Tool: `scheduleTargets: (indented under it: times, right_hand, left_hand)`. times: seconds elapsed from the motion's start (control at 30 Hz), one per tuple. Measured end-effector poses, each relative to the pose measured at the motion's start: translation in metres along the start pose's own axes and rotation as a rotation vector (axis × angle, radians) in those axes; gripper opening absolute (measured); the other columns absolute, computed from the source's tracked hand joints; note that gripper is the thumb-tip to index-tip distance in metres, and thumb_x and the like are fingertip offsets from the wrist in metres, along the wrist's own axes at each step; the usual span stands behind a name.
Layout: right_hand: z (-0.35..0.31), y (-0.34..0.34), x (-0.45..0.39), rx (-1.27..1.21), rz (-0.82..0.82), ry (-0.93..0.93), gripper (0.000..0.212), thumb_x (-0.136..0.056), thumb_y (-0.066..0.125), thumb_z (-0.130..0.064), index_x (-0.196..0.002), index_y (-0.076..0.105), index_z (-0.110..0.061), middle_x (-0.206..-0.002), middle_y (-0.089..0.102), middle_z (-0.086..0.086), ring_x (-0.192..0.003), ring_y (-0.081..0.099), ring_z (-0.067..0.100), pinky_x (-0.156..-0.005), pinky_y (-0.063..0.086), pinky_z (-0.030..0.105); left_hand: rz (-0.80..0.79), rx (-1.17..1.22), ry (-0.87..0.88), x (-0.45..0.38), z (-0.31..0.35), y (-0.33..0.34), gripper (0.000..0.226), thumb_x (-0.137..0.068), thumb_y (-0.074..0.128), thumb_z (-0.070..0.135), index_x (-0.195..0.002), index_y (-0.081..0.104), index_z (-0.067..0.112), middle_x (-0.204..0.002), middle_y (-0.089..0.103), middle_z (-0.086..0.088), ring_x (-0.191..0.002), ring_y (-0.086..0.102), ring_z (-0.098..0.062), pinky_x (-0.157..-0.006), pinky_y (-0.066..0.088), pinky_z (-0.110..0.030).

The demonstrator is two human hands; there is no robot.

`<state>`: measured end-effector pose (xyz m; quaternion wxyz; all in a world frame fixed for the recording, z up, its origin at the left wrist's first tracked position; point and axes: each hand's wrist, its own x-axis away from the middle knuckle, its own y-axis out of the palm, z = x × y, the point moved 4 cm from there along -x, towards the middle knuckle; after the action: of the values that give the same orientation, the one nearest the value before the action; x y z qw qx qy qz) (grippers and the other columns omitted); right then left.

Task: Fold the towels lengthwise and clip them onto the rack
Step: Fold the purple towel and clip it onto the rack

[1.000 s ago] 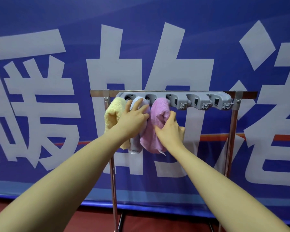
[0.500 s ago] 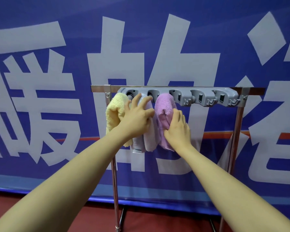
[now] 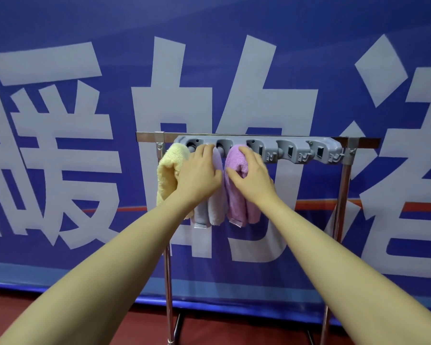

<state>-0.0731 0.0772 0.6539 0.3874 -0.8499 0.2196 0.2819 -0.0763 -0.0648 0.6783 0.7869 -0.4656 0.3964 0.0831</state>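
Note:
A metal rack (image 3: 342, 195) carries a grey clip bar (image 3: 291, 151) along its top rail. Three folded towels hang from the bar's left end: a yellow towel (image 3: 171, 170), a pale lavender towel (image 3: 215, 210) and a purple towel (image 3: 237, 202). My left hand (image 3: 199, 175) lies over the top of the lavender towel, fingertips at its clip. My right hand (image 3: 251, 178) grips the upper part of the purple towel, with fingers over its top fold and the thumb on its left side. The bar's two right clips hold nothing.
A large blue banner (image 3: 60, 120) with pale characters hangs right behind the rack. The rack's legs stand on a red floor (image 3: 209, 329). The left post (image 3: 168, 282) runs down between my forearms.
My right hand has climbed from the purple towel's lower right side to its top, and the towel now hangs straighter under its clip. My left hand has stayed on the lavender towel.

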Motion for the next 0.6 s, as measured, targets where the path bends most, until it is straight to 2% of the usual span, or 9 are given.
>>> scheduleTargets:
  times: [0.1,0.2,0.27,0.33,0.4,0.47,0.6]
  right_hand:
    - [0.001,0.000,0.001,0.026,-0.108,0.041,0.066,-0.089,0.055,-0.042,-0.146,0.023,-0.034,-0.151,0.026,-0.008,-0.131,0.039,0.022,-0.091,0.041,0.041]
    - [0.003,0.000,0.016,0.042,-0.121,0.045,0.067,-0.091,0.052,-0.044,-0.147,0.016,-0.035,-0.148,0.031,-0.003,-0.128,0.042,0.023,-0.091,0.042,0.041]
    - [0.005,-0.004,0.033,0.059,-0.014,-0.003,0.061,-0.091,0.053,-0.038,-0.144,0.027,-0.025,-0.139,0.039,0.002,-0.123,0.042,0.023,-0.094,0.043,0.041]
    - [0.008,-0.009,0.052,0.090,0.136,-0.090,0.044,-0.088,0.057,-0.024,-0.128,0.046,-0.012,-0.126,0.047,0.007,-0.114,0.045,0.025,-0.093,0.044,0.040]
    - [0.014,-0.011,0.070,0.122,0.188,-0.142,0.030,-0.083,0.058,-0.013,-0.113,0.055,-0.007,-0.114,0.051,0.010,-0.102,0.048,0.027,-0.087,0.044,0.039]
    - [0.021,-0.008,0.089,0.135,0.138,-0.155,0.026,-0.082,0.057,-0.010,-0.108,0.056,-0.006,-0.108,0.053,0.010,-0.097,0.048,0.026,-0.084,0.042,0.037]
    - [0.047,0.007,0.130,0.158,-0.031,-0.105,0.023,-0.086,0.053,-0.009,-0.109,0.056,-0.007,-0.107,0.054,0.007,-0.097,0.051,0.024,-0.087,0.042,0.037]
  left_hand:
    - [-0.013,-0.002,0.001,-0.002,0.001,-0.005,0.036,-0.083,0.048,0.011,-0.118,0.051,0.004,-0.128,0.050,-0.010,-0.111,0.049,-0.029,-0.086,0.040,-0.037]
    - [0.007,-0.055,0.029,0.009,0.003,-0.007,0.038,-0.083,0.050,0.012,-0.121,0.051,0.006,-0.133,0.048,-0.006,-0.122,0.042,-0.027,-0.090,0.033,-0.035]
    - [0.038,-0.074,0.065,0.024,0.004,-0.006,0.040,-0.082,0.053,0.012,-0.121,0.053,0.006,-0.136,0.045,-0.009,-0.125,0.038,-0.029,-0.096,0.031,-0.038]
    - [0.089,-0.078,0.114,0.042,0.005,-0.001,0.034,-0.078,0.052,0.014,-0.111,0.058,0.005,-0.126,0.051,-0.013,-0.114,0.046,-0.033,-0.093,0.035,-0.041]
    - [0.097,-0.053,0.102,0.061,0.004,0.006,0.037,-0.076,0.041,0.021,-0.104,0.060,0.005,-0.116,0.055,-0.012,-0.104,0.050,-0.032,-0.087,0.040,-0.040]
    - [0.069,-0.027,0.076,0.083,0.004,0.017,0.043,-0.074,0.035,0.024,-0.103,0.060,0.005,-0.112,0.056,-0.012,-0.101,0.050,-0.033,-0.083,0.042,-0.039]
    - [-0.051,-0.002,0.052,0.130,0.004,0.049,0.039,-0.074,0.035,0.019,-0.101,0.059,0.003,-0.108,0.057,-0.012,-0.092,0.051,-0.033,-0.075,0.045,-0.040]
